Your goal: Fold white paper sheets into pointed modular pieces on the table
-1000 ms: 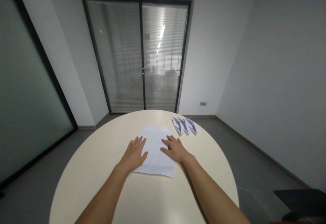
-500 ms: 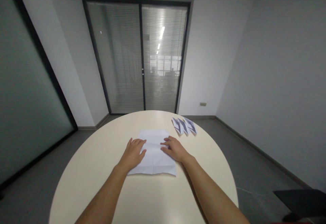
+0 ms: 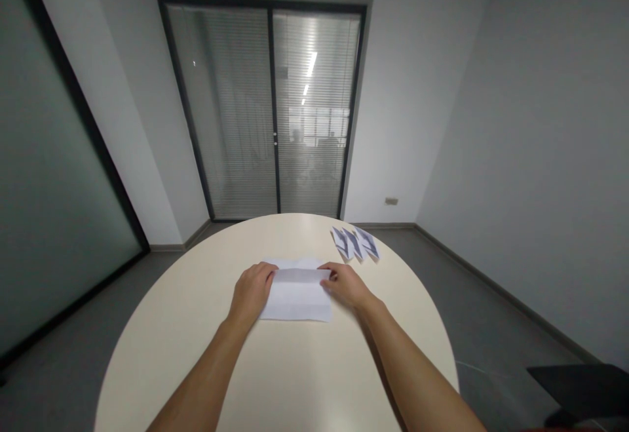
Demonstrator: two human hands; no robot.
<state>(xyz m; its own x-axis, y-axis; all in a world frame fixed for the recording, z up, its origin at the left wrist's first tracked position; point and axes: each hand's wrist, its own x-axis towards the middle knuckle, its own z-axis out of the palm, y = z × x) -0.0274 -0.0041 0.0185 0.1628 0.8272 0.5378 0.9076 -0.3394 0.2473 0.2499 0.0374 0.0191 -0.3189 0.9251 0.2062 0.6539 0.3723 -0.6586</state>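
Note:
A white sheet of paper [image 3: 299, 297] lies in front of me, its near part folded over toward the far side. A strip of the sheet shows beyond the folded edge. My left hand [image 3: 253, 291] is closed on the paper's left edge, with its fingertips at the upper left corner of the folded part. On the right edge, my right hand [image 3: 344, 284] pinches the upper right corner between thumb and fingers. Part of the paper's left side is hidden under my left hand.
The paper rests on a round cream table [image 3: 196, 327]. Several small folded paper pieces [image 3: 356, 244] with dark markings lie at the table's far right. A black chair-like object [image 3: 580, 389] stands at the lower right. Behind the table is a glass door with blinds [image 3: 265, 111].
The near edge of the paper has been lifted and folded away from me, so the sheet looks shorter. My hands have gone from lying flat to gripping its sides.

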